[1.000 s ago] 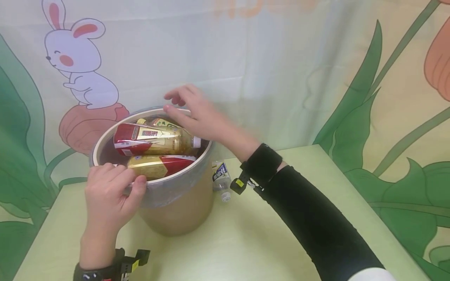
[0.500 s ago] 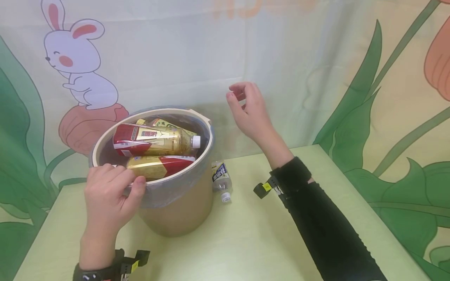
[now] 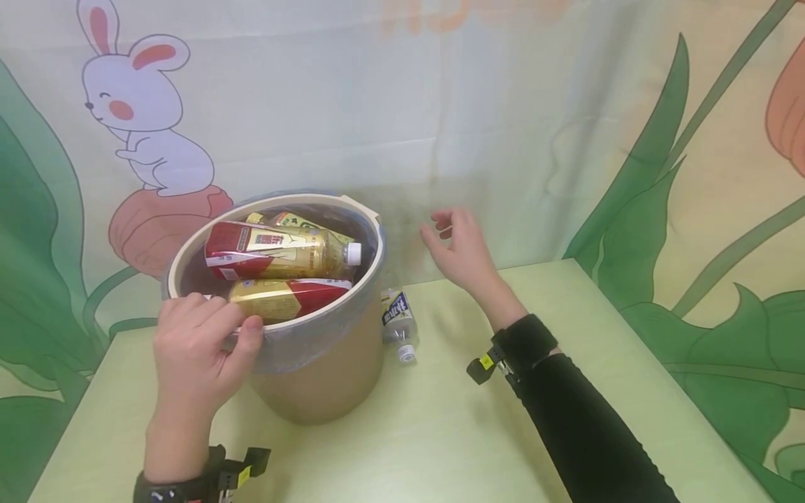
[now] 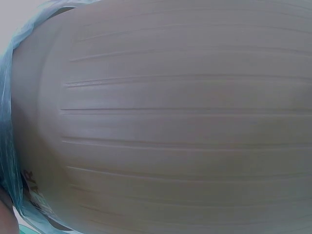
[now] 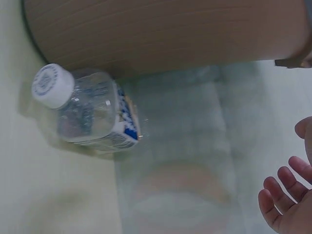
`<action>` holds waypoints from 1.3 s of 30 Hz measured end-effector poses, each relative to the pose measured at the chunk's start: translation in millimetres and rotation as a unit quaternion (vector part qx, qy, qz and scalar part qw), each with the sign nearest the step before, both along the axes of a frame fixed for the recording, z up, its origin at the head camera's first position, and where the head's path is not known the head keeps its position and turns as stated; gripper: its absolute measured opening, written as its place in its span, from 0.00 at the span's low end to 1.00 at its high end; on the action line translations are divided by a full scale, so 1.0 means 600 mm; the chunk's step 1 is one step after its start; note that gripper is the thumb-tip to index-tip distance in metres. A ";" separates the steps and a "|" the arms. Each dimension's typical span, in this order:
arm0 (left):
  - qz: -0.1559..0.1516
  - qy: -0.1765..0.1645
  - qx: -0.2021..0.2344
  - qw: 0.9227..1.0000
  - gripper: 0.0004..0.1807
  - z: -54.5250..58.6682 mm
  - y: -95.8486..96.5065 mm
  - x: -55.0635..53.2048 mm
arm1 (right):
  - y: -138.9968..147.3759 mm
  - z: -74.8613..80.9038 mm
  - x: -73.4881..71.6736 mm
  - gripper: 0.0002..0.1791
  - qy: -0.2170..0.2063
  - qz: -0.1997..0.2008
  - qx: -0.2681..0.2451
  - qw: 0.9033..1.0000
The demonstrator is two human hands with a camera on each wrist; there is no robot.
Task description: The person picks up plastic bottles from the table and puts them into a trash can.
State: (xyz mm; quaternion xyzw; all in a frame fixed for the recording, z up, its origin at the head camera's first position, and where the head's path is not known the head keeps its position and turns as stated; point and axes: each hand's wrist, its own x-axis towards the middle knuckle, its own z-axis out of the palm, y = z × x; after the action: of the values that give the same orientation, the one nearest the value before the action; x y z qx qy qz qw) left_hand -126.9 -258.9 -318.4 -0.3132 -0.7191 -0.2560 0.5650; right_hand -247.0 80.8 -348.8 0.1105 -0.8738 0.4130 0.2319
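Note:
A beige trash bin (image 3: 321, 395) with a translucent bag liner (image 3: 295, 353) folded over its rim stands on the table. My left hand (image 3: 198, 349) grips the near left of the rim, thumb outside. Inside lie drink bottles: a red-and-gold one with a white cap (image 3: 277, 250), another gold-and-red one (image 3: 289, 297), and partly hidden ones behind. The left wrist view is filled by the bin's ribbed wall (image 4: 185, 122). To the bin's right, a small clear plastic bottle (image 5: 87, 112) lies on its side, white cap toward me. My right hand (image 3: 462, 255) hovers beyond it, fingers loosely bent, holding nothing.
The pale green table (image 3: 428, 440) ends at a printed cloth backdrop (image 3: 503, 140) just behind the bin. A rabbit (image 3: 135, 112) and large leaves are drawn on the cloth.
My right hand has moved from above the bin's far rim to the right, then lower toward the small bottle. My left hand keeps its grip on the rim; the bottles have not moved.

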 end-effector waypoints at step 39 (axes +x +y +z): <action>0.012 -0.050 -0.050 0.997 0.35 -0.004 -0.019 0.003 | -0.090 -0.159 -0.042 0.57 -0.192 -0.015 0.278 0.941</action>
State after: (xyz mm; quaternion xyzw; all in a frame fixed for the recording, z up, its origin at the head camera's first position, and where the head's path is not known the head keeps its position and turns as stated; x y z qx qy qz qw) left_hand -125.0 -270.5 -320.9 -0.3188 -0.7622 -0.2283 0.5150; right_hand -272.2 26.6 -444.0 0.0757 -0.9832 0.1639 0.0261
